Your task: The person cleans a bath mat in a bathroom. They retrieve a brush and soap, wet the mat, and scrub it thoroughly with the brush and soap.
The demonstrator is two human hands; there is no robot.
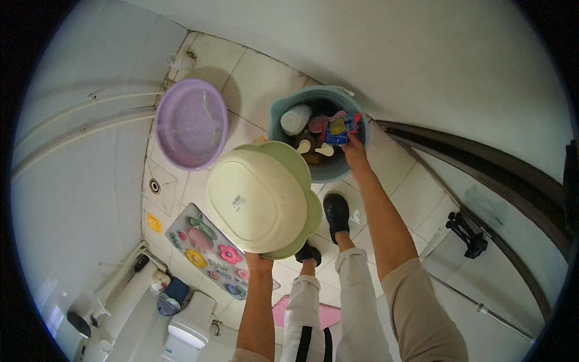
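My left hand (259,262) grips the rim of a pale green plastic basin (258,203), whose underside with a small label faces up. My right hand (355,151) reaches over a teal plastic bucket (282,106) and holds the edge of a blue packet (334,136) with red and yellow parts. Within the bucket lie a white bottle (295,120), a pink hairbrush (320,123) and pump bottles (324,150) with cream tops. The basin hides the fingertips of my left hand.
A purple basin (192,124) rests on the tiled floor near wall pipes. A floor drain (154,186), a yellow object (154,223) and a grey flowered mat (212,253) are at the left. Further back is a white toilet (192,319). A dark-edged curved frame (479,156) stands right.
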